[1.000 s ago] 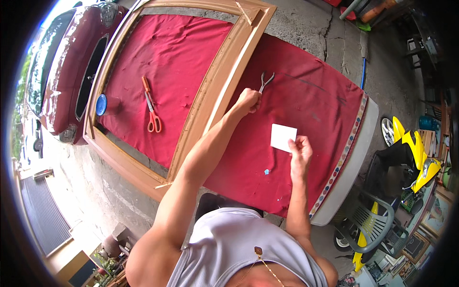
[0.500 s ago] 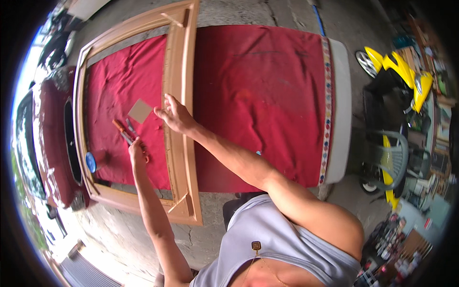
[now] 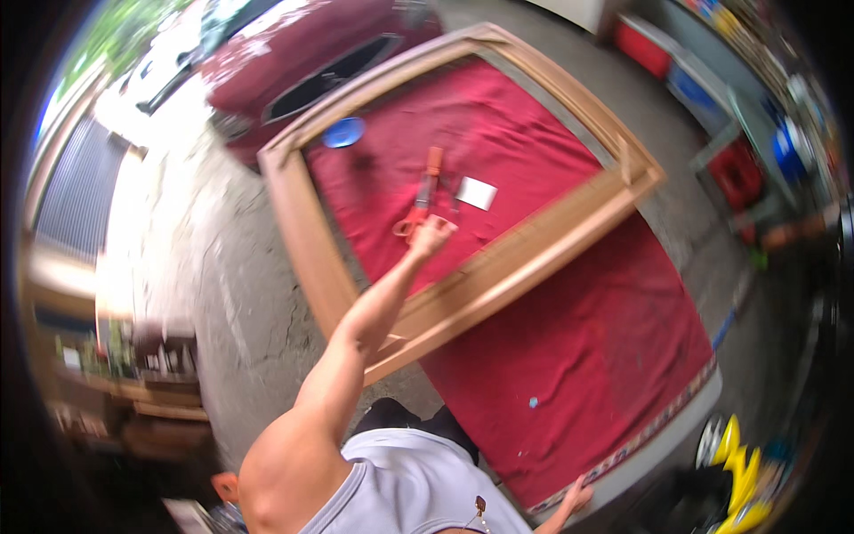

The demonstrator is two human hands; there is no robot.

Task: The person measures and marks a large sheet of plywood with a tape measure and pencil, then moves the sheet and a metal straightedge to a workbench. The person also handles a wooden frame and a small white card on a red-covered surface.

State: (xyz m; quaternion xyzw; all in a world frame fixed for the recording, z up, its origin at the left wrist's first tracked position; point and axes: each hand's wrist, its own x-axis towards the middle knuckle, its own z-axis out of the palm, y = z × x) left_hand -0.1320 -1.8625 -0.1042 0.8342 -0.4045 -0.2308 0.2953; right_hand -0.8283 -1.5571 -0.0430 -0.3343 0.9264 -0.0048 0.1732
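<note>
A large wooden frame [image 3: 498,276] lies over a table covered with red cloth [image 3: 560,356]. Inside the frame, my left hand [image 3: 432,235] is low over the cloth, its fingers closed around something thin and dark that is blurred. Beside these fingers lie red-handled scissors [image 3: 413,222] and a tool with an orange handle [image 3: 434,161]. A small pale square sheet [image 3: 477,193] rests just beyond the hand. My right hand [image 3: 576,498] is at the table's near right edge, by the patterned trim, fingers apart and nothing seen in them.
A blue round-topped container [image 3: 343,133] stands in the frame's far left corner. A dark red car [image 3: 311,53] is parked behind the frame. Far right hold a red crate [image 3: 737,173] and shelving clutter; a yellow toy-like vehicle [image 3: 743,472] stands at the lower right.
My view has turned, so the frame and table appear rotated. My right hand has left the frame's rail for the table's near right edge. My left hand stays by the tools.
</note>
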